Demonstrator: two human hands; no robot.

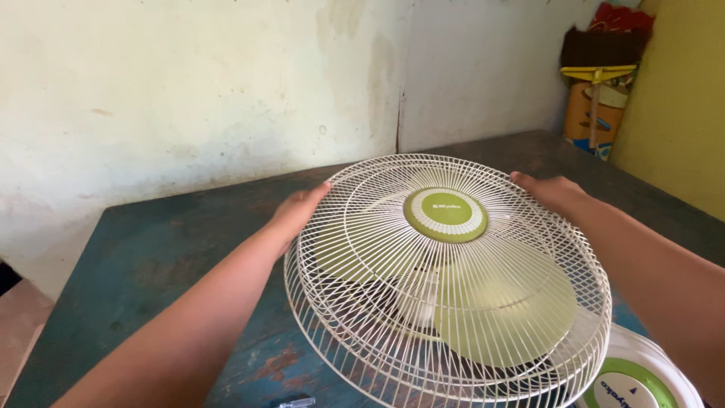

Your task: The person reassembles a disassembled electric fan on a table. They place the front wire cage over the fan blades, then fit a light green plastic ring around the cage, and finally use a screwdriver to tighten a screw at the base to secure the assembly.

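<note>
Hands grip the far rim of a white wire fan guard, the left hand on its left edge and the right hand on its right, both closed on the wires. The guard lies tilted over pale green blades on the worn blue desk, with the fan's round white-and-green base at its near right.

both bare forearms reach forward and converge slightly. the left hand curls with fingers bent and thumb pointing forward. the right hand lies palm down, fingers curled over and partly hidden.
</note>
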